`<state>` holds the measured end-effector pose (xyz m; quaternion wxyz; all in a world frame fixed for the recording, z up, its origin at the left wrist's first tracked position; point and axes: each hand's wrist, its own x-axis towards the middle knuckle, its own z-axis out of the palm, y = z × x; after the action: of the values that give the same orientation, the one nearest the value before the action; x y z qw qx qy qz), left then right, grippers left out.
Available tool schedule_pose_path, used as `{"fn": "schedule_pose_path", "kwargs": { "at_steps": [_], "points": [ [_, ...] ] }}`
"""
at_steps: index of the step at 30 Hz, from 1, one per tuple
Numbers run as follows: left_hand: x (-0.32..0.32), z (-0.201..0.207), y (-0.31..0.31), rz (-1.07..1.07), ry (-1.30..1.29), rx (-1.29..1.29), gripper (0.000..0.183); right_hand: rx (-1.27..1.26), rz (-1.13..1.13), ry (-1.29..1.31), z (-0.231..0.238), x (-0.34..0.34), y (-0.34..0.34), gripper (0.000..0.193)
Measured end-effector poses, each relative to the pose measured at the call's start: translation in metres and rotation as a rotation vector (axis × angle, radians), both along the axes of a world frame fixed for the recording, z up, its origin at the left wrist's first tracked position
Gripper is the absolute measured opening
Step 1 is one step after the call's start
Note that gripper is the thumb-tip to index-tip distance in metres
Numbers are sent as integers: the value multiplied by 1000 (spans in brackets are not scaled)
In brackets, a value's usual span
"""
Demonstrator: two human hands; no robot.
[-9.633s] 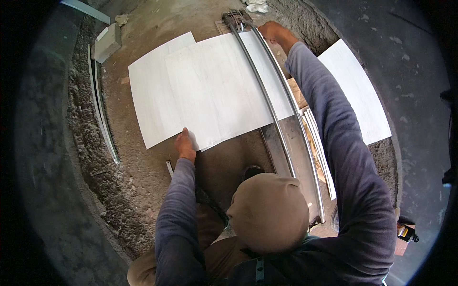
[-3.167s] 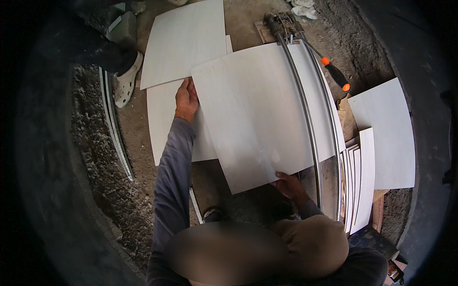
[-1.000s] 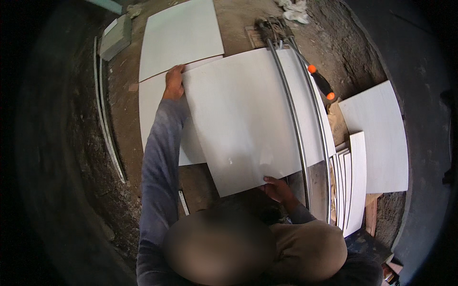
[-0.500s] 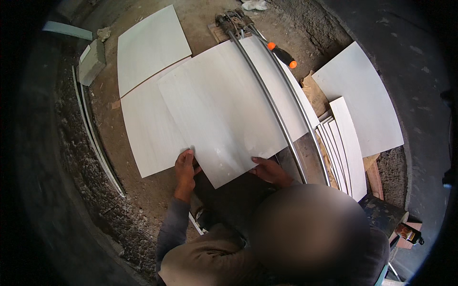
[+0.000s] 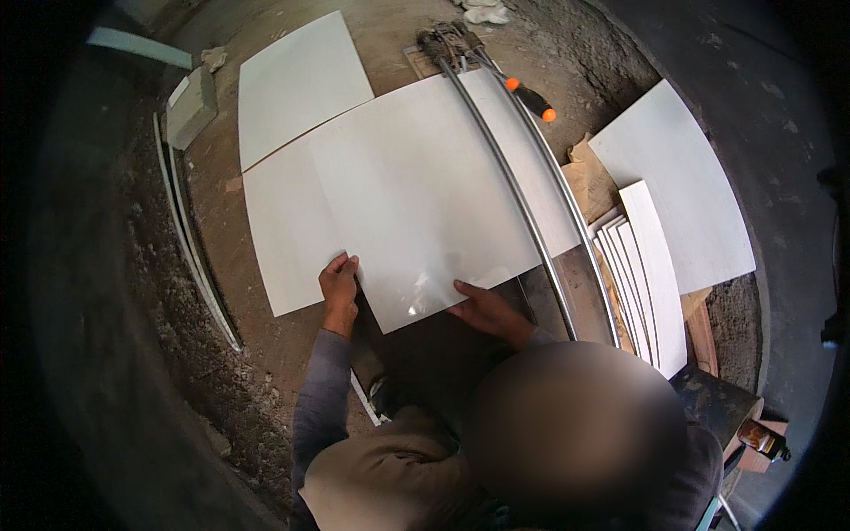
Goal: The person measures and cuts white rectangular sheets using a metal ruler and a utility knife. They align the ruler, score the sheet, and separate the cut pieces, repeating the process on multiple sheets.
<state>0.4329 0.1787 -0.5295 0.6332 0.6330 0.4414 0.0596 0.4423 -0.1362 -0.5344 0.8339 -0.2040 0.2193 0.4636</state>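
Note:
A large white rectangular tile (image 5: 416,212) lies under the two metal rails of a manual tile cutter (image 5: 512,186), its near corner reaching toward me. My left hand (image 5: 340,292) pinches its left edge close to that corner, fingers and thumb together. Along the near edge, my right hand (image 5: 487,311) grips the tile, thumb on top and fingers hidden beneath. Another white tile (image 5: 288,257) shows to the left, partly under the held one. At the cutter's far end, a black handle with orange ends (image 5: 531,100) crosses the rails.
A further white tile (image 5: 305,88) lies at the far left. To the right are a stack of narrow white tile strips (image 5: 651,274), a wide white tile (image 5: 686,186) and torn brown cardboard (image 5: 589,177). A pale block (image 5: 191,111) and thin metal strips (image 5: 181,221) lie left.
The tile has shifted a little left and away from me and turned slightly, its far edge now nearly in line with the tile beside it. Both hands moved with it, and the view shifted slightly.

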Motion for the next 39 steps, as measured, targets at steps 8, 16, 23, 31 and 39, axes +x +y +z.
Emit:
{"fn": "schedule_pose_path", "kwargs": {
  "at_steps": [8,16,23,31,39],
  "points": [
    [12,6,16,-28,20,29,29,66,65,-16,-5,4,16,50],
    [15,8,21,-33,25,-2,27,51,31,-39,-1,4,19,49],
    [19,7,25,-8,-50,-41,24,-37,32,-138,5,4,27,45],
    [23,10,36,-87,-24,76,30,-11,68,-131,-5,1,49,47],
    [8,10,12,-199,19,142,31,-199,-121,-136,22,-7,-10,47]
  ]
}}
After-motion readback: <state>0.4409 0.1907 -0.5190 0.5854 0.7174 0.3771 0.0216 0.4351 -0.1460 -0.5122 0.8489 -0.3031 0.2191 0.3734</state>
